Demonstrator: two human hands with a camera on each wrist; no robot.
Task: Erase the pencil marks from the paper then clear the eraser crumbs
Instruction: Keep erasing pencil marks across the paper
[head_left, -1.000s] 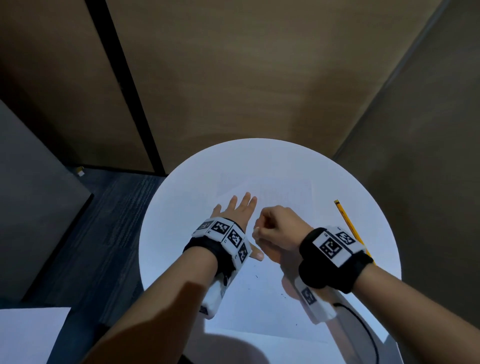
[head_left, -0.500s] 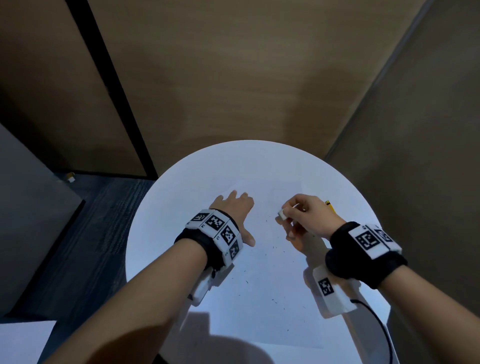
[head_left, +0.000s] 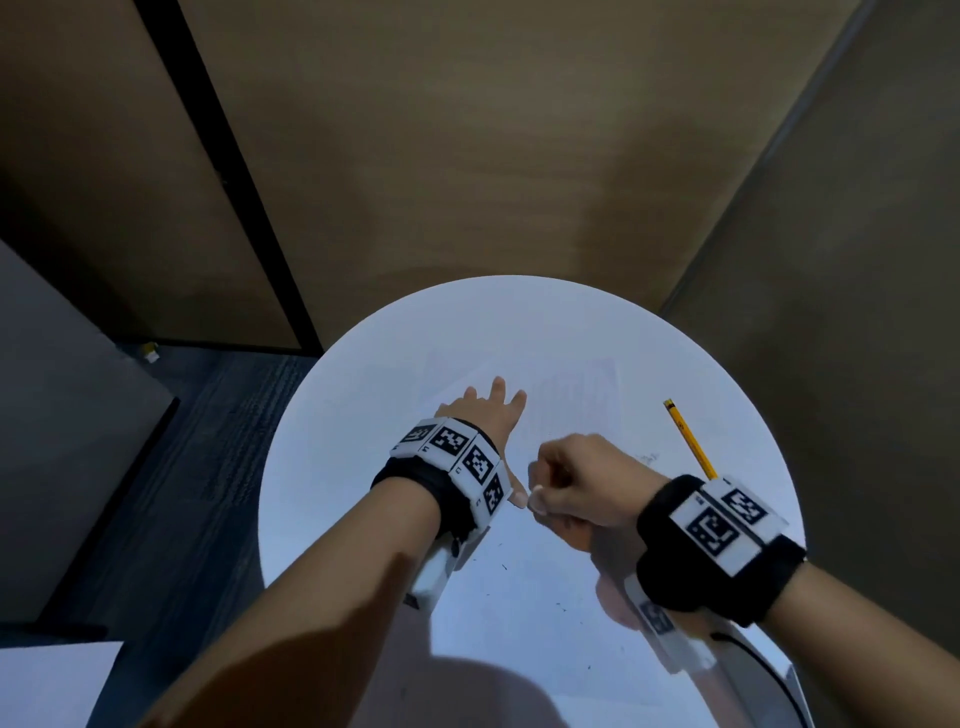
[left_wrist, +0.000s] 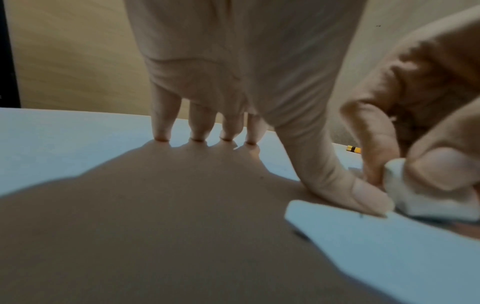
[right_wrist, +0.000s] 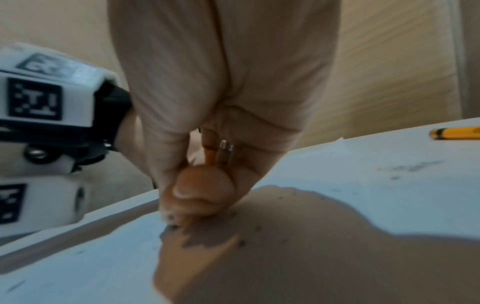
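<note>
A round white bench (head_left: 363, 395) fills the lower middle of the head view, with brown wall panels above it and dark floor at the left. On it lies a sheet of white paper (head_left: 524, 597), its far edge faint in the middle of the frame; grey pencil smudges (head_left: 647, 458) show right of centre.

The left hand (head_left: 480, 415) lies flat on the paper at centre, fingers straight and spread, tips pressing down, thumb (left_wrist: 363, 195) stretched toward the other hand; it has hold of nothing.

The right hand (head_left: 582, 483), just right of it, is curled into a loose fist, thumb and forefinger pinching a small white eraser (left_wrist: 415, 197) whose lower edge meets the paper right beside the left thumb tip.

A yellow pencil (head_left: 688, 439) lies on the bench at centre right, apart from both hands.

Tiny dark crumbs (head_left: 560, 604) are scattered over the near part of the paper, toward the lower middle of the frame.
</note>
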